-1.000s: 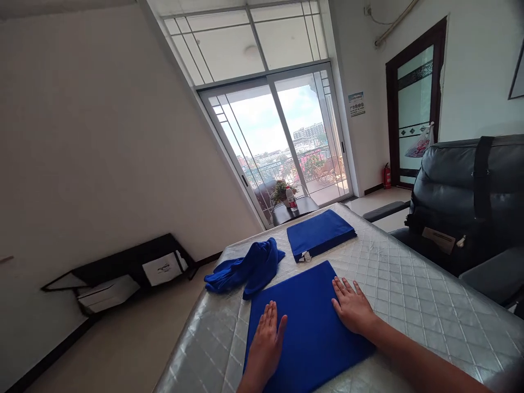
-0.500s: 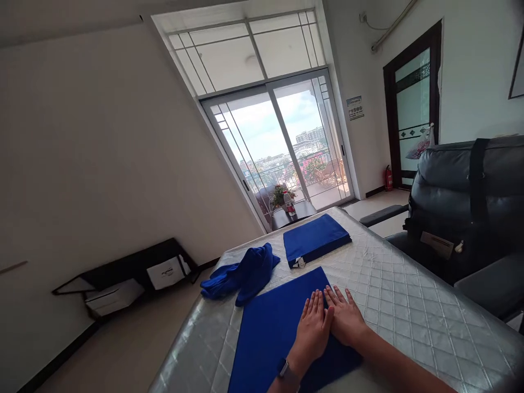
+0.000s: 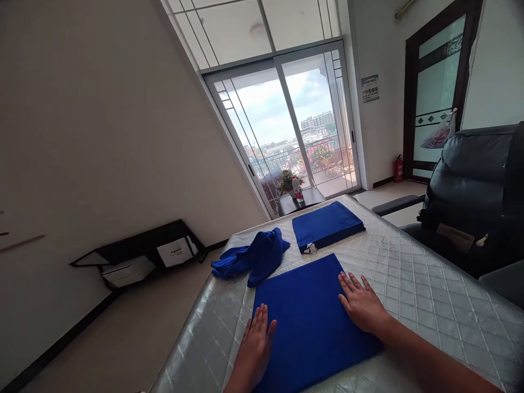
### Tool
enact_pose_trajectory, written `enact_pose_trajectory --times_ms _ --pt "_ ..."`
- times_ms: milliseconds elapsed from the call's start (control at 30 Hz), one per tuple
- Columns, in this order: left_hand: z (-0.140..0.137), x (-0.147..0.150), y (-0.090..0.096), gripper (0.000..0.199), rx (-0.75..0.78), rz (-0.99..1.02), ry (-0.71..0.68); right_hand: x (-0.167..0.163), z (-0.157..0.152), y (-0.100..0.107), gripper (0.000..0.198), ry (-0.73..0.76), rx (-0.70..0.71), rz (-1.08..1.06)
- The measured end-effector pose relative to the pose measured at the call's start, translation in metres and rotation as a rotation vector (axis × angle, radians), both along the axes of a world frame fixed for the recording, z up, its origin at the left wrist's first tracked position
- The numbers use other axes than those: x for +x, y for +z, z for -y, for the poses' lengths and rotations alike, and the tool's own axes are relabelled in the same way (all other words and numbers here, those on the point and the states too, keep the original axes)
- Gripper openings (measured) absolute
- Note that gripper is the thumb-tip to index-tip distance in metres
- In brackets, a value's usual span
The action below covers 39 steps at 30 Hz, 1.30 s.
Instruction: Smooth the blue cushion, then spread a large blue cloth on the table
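A blue cloth lies flat, folded into a rectangle, right in front of me. On its left edge rests my left hand, palm down with the fingers stretched out. My right hand lies flat along the opposite edge, fingers extended and slightly apart. Beyond the flat cloth, a crumpled blue cloth sits in a loose heap at the left. A neat stack of folded blue cloth with a white tag at its near corner lies at the far end.
Everything lies on a plastic-covered quilted mattress. A black reclining chair stands at the right. Behind the mattress is a small table with a bottle and a plant. Boxes sit in a low black rack at the left.
My hands were side by side near the cloth's right part. The left hand has moved to the left edge, and the right hand outward to the right edge. The view has shifted slightly.
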<state>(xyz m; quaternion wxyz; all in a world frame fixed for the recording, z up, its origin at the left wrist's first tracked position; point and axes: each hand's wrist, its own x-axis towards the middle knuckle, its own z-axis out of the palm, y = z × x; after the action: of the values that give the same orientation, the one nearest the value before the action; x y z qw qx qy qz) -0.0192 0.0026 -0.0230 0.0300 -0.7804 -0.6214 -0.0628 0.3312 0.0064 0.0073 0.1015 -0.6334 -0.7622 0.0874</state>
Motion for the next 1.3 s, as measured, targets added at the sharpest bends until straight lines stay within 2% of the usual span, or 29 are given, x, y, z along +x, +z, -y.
enact_pose_trajectory --times_ms 167,500,967,1167,1300 --pt "0.0 -0.025 -0.005 0.07 -0.015 0.039 0.044 -0.001 -0.003 -0.004 0.064 0.003 0.015 0.067" --pt "0.009 -0.014 -0.001 0.074 0.077 0.1 0.011 -0.001 -0.009 -0.015 0.064 0.017 0.078 0.178" --pt "0.009 -0.024 0.009 0.086 0.096 0.144 0.13 -0.006 -0.004 -0.011 0.061 0.016 0.157 0.295" --pt "0.013 -0.021 0.017 0.087 0.079 0.111 0.143 -0.002 0.018 -0.003 0.058 0.042 0.166 0.307" --pt "0.011 -0.025 0.01 0.085 0.101 0.075 0.09 0.003 0.045 -0.004 0.06 0.05 0.135 0.229"
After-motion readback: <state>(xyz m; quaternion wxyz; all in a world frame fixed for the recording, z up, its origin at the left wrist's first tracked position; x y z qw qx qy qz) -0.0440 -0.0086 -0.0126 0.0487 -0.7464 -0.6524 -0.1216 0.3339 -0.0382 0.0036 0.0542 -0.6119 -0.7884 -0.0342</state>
